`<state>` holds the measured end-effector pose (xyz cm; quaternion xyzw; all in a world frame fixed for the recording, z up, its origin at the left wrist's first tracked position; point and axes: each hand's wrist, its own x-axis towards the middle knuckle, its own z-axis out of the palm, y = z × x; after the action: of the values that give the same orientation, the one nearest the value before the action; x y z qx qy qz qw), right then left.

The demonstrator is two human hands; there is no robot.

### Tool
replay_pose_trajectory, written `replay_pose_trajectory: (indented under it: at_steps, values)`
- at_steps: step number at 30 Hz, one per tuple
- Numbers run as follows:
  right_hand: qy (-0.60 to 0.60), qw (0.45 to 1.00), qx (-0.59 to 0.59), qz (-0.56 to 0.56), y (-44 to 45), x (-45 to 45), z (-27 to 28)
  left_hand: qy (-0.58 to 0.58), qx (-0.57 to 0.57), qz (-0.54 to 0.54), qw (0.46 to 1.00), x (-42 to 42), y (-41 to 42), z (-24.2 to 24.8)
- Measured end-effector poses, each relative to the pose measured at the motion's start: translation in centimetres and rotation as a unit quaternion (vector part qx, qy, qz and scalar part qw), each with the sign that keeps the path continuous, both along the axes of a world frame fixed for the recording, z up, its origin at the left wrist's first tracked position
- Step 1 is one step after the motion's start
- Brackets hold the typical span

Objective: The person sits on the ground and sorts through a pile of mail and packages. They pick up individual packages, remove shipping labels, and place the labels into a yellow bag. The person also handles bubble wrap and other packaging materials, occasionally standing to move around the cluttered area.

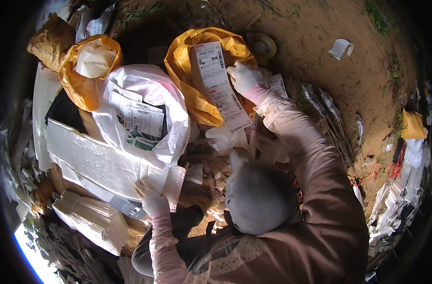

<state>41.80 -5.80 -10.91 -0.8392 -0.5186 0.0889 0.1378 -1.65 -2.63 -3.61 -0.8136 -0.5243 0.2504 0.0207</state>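
Note:
My right hand (246, 78), in a white glove, has curled fingers at the right edge of a strip of printed shipping labels (221, 92). Whether the fingertips pinch the strip or only touch it is unclear. The strip lies across the mouth of a yellow woven sack (182, 76). My left hand (152, 197), gloved too, rests with spread fingers on the right end of a white padded mailer (95, 154). Between the hands, further left, stands a white plastic sack (173, 131) with rolled-back rim. Loose label sheets (144, 119) and green-and-white packets (141, 141) show inside it.
A smaller yellow sack (81, 90) stands far left. More mailers (91, 220) are stacked lower left. Beyond the right sack lies a tape roll (269, 46). My capped head (260, 197) covers part of the ground. Thin sticks (333, 120) and a pile of packages (397, 202) lie right.

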Motion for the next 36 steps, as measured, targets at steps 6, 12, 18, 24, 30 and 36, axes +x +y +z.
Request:
replay_pose_trajectory:
  at_steps: [6, 12, 18, 24, 30, 36]
  values:
    - [-0.081, 0.988, -0.125, 0.045, 7.8, 2.4, -1.0, 0.010, -0.002, 0.005, 1.000, -0.2, 0.0, -0.3]
    - [-0.126, 0.976, -0.154, -0.086, 11.4, 1.4, -4.0, 0.012, -0.009, 0.015, 1.000, -0.5, 0.0, -0.3]
    - [-0.009, 0.975, -0.206, -0.080, 10.7, 4.2, -3.4, 0.015, -0.012, 0.011, 1.000, -0.6, 0.2, -0.6]
    - [0.292, 0.944, 0.015, -0.154, 7.9, 4.4, -1.4, -0.054, -0.005, -0.009, 0.999, -1.5, 0.3, -0.3]
    - [0.255, 0.957, 0.000, -0.136, 6.8, 4.1, -0.5, -0.105, 0.008, -0.002, 0.994, -2.6, 0.2, -1.2]
    - [-0.017, 0.987, -0.108, -0.121, 8.5, 3.4, -2.0, -0.103, -0.030, 0.013, 0.994, -2.8, 0.6, -0.2]
